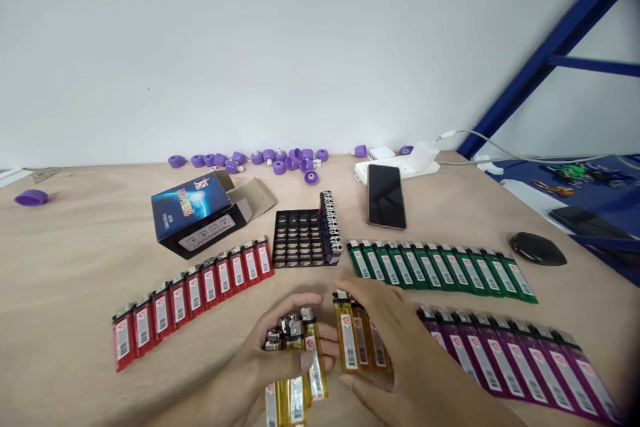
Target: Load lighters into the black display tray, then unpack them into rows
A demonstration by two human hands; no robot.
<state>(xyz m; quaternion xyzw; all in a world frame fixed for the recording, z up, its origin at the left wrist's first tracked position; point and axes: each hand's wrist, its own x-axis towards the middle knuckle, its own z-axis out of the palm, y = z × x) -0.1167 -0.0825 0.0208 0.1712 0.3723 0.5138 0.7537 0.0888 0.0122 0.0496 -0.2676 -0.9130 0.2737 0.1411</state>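
Note:
My left hand (263, 363) is closed around a bundle of yellow lighters (295, 363) near the table's front edge. My right hand (395, 353) rests over a few more yellow lighters (357, 340) lying side by side on the table, fingers curled on them. A row of red lighters (195, 293) lies to the left, a row of green lighters (440, 270) behind to the right, and a row of purple lighters (510, 360) at the right front. A black plastic tray (300, 238) with one row of lighters (330, 227) standing in it sits in the middle.
An open blue lighter box (197, 213) lies behind the red row. A black phone (386, 195), a white power strip (400, 163), several purple caps (260, 160) and a black mouse (537, 248) lie further back. A blue frame (545, 53) stands at right.

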